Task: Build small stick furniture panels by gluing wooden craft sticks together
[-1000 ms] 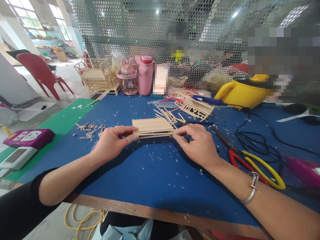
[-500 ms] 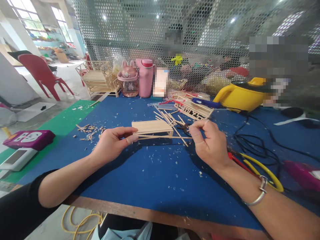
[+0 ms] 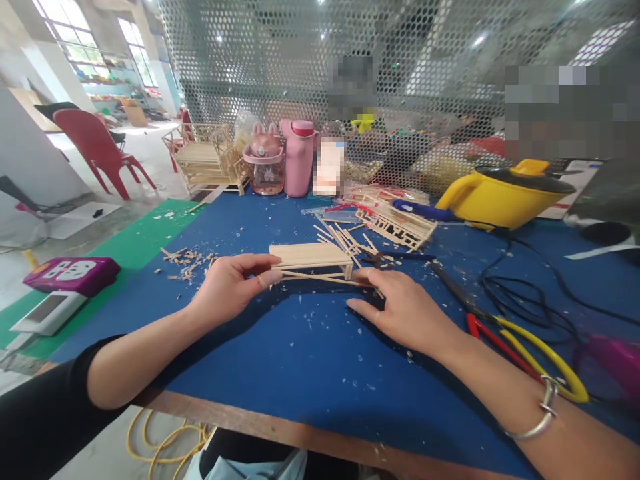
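A small bench-like model made of thin wooden sticks (image 3: 310, 253) is on the blue table in front of me. My left hand (image 3: 233, 287) pinches its left end between thumb and fingers. Along the model's front edge runs a loose-looking thin stick (image 3: 320, 277), its left end near my left fingertips. My right hand (image 3: 405, 307) is open at the model's right end, thumb apart from the fingers. Its fingertips are by the right leg and the stick's end; whether they touch is unclear. Loose wooden sticks (image 3: 345, 241) lie behind the model.
Dark-jawed pliers with red and yellow handles (image 3: 525, 347) lie right of my right arm. Behind stand a yellow pot (image 3: 510, 200), a pink bottle (image 3: 299, 160) and a larger stick model (image 3: 205, 160). Stick offcuts (image 3: 187, 261) lie left; a purple power strip (image 3: 75, 275) sits further left.
My right hand has moved left and down to the model's right end, its pinch on the thin stick opened. The left hand keeps its hold. The view has shifted slightly.
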